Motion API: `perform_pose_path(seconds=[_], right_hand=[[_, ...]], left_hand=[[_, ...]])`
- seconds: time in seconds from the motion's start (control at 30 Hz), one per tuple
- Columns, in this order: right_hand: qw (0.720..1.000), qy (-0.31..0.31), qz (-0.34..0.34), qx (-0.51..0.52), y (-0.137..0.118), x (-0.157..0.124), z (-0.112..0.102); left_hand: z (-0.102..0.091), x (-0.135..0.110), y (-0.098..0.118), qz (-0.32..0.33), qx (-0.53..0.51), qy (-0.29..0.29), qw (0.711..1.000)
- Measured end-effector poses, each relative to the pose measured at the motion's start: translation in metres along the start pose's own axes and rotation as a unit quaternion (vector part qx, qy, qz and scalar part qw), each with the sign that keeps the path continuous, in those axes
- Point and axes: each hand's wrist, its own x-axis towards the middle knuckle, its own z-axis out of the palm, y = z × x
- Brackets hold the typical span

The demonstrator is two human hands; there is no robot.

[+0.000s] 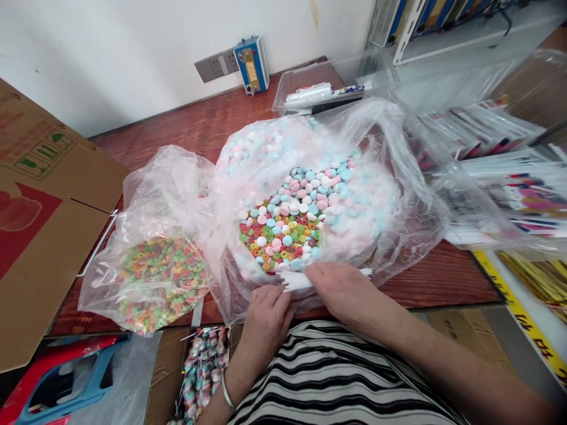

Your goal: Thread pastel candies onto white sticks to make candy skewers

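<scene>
A large clear plastic bag point(390, 159) lies wide open in front of me, full of pink, blue and white round candies point(305, 195). Small coloured ring candies point(283, 233) lie among them. At the bag's near edge, my right hand point(339, 292) is closed around a flat white bundle point(296, 281) with a jagged end; its exact kind is unclear. My left hand point(267, 313), wearing a bracelet at the wrist, rests just below and left of that bundle. Its fingers are curled together, and whatever they may hold is hidden.
A second bag of ring candies point(159, 271) sits at left, beside a cardboard box point(57, 195). Behind are a clear plastic tray point(305, 74) and a blue device point(251, 65). Printed packets point(527, 189) fill the right side. Wrapped candies point(206, 366) lie in a box below.
</scene>
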Motion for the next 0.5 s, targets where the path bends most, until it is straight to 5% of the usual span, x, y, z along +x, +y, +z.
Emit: perform_pose_path(seconds=[0.13,0.27,0.5], right_hand=[[0.998,0.006,-0.048,-0.042,-0.017,0.006,0.013],[0.998,0.016,-0.013,-0.059,-0.014,0.006,0.032],[0.998,0.03,-0.023,-0.04,0.006,-0.007,0.04]], left_hand=[[-0.019,0.005,0.009,0.061,-0.075,-0.079,0.992],[-0.046,0.003,0.017,0.006,-0.115,-0.177,0.977],[-0.051,0.01,0.011,-0.071,-0.138,-0.175,0.972]])
